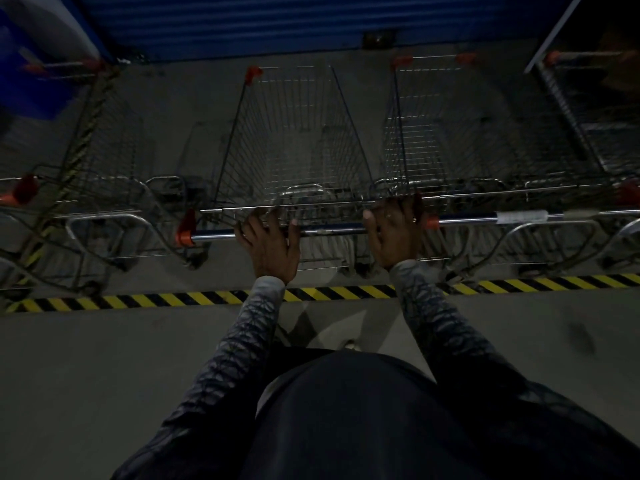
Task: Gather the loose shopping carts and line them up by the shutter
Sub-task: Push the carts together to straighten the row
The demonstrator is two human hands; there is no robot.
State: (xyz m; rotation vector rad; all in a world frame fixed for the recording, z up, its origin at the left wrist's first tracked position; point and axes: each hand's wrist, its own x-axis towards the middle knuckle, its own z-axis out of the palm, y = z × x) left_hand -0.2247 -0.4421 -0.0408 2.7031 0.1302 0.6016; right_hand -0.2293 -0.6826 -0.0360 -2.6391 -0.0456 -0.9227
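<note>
**Steel middle cart (294,140) standing at blue shutter (277,26)**

I record the middle cart nose-first near the blue shutter. It stands in a row between the left cart (100,150) and the right cart (433,133), beyond the striped floor tape (207,299). The left hand (268,242) lies on the handle bar (329,232), fingers splayed and fairly straight, reaching past the bar. The right hand (394,233) lies likewise at the bar's right end, fingertips on the basket's rear wire. Neither hand is wrapped round the bar.
</note>
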